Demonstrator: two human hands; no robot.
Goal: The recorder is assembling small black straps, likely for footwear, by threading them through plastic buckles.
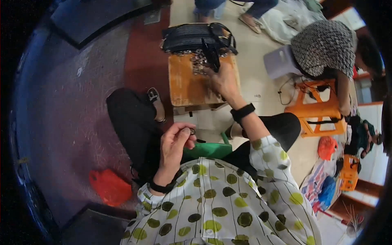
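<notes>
On a worn wooden stool [179, 83] in front of me lies a bundle of black straps [185, 36]. Small metal buckle-like pieces [199, 65] are heaped below the bundle. My right hand [225, 83] reaches over the stool's right side, its fingers bent and closed at the lower end of a black strap [210, 53]. The fingertips are partly hidden. Nearer to me, above my lap, my left hand [175, 143] is closed, pinching a small dark metal piece [192, 131] between thumb and fingers.
A green plastic object [208, 150] sits between my knees. A red plastic bag [110, 188] lies on the floor to the left. To the right are an orange stool [314, 108], a grey bin [279, 62] and a bent-over person [324, 47]. Another person's legs [257, 8] show beyond the stool.
</notes>
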